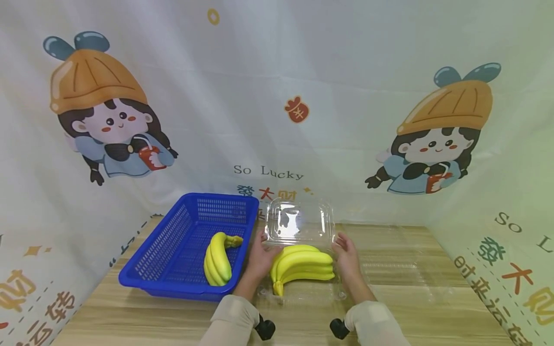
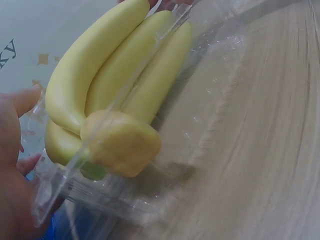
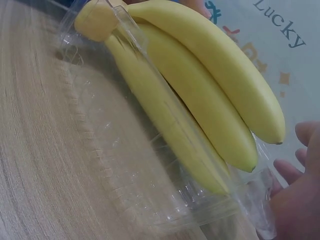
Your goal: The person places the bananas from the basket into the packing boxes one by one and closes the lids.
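A clear plastic clamshell box [image 1: 303,295] lies on the wooden table with a yellow banana bunch [image 1: 303,266] inside it. Its lid [image 1: 300,222] stands up open at the back. My left hand [image 1: 261,254] is at the lid's lower left corner and my right hand [image 1: 347,257] at its lower right corner, each holding the plastic edge. In the left wrist view the bunch [image 2: 115,85] fills the frame stem first, and my left hand [image 2: 12,165] has the plastic edge between thumb and fingers. The right wrist view shows the bananas [image 3: 200,100] with my right hand [image 3: 300,190] beside the box corner.
A blue perforated basket [image 1: 173,288] stands left of the box, touching my left forearm, with a second banana bunch [image 1: 218,259] in it. The wooden table [image 1: 433,298] stretches out to the right. Printed cloth walls close in the back and both sides.
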`<state>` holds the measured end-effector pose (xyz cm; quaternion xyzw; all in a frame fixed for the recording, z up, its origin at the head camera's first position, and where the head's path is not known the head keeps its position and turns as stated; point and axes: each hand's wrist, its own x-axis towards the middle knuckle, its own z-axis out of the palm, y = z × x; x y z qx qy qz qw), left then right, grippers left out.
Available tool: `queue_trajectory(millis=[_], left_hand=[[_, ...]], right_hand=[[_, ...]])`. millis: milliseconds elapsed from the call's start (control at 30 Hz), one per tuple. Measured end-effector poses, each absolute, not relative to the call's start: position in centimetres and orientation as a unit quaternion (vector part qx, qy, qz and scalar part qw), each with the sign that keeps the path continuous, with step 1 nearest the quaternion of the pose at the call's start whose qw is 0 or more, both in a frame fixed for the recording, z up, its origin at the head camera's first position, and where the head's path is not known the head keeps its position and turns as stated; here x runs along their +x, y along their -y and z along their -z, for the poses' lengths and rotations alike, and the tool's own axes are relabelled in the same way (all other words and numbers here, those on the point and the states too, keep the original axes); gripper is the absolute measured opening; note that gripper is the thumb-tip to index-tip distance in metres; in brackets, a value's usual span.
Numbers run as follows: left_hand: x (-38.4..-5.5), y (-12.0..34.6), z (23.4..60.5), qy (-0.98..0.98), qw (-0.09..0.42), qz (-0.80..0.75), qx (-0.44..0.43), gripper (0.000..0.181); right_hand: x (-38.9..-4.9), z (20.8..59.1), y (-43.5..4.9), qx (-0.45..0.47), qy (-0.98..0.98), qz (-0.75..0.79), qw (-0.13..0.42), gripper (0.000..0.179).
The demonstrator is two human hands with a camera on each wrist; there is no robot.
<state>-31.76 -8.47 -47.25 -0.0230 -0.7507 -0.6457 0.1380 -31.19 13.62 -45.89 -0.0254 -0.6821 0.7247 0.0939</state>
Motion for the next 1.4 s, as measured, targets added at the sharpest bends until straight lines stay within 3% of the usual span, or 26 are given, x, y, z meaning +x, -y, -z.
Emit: queue_trajectory(millis=[267,400,600,1000,1400], left_hand=[[-32.17,8.33,47.32,0.772,0.131,0.622,0.013,0.090],[-32.15,8.30,47.16,0.782,0.136,0.608,0.013,0.087],[-32.40,8.42,47.10,0.794,0.141,0.592,0.012,0.067],[-32.64,8.34,46.95,0.767,0.139,0.626,0.029,0.080],[-32.60,8.17,46.77,0.750,0.128,0.649,0.021,0.073]], right_hand=[[-31.01,46.09,-13.44,-0.031,0.683,-0.720,0.118,0.048],[-30.97,46.19,-13.47,-0.036,0.678,-0.723,0.128,0.047],[-31.02,46.30,-13.49,-0.031,0.674,-0.724,0.145,0.046],[-31.08,46.42,-13.44,-0.020,0.678,-0.720,0.148,0.045],[-31.20,46.24,-13.67,-0.013,0.679,-0.717,0.159,0.044]])
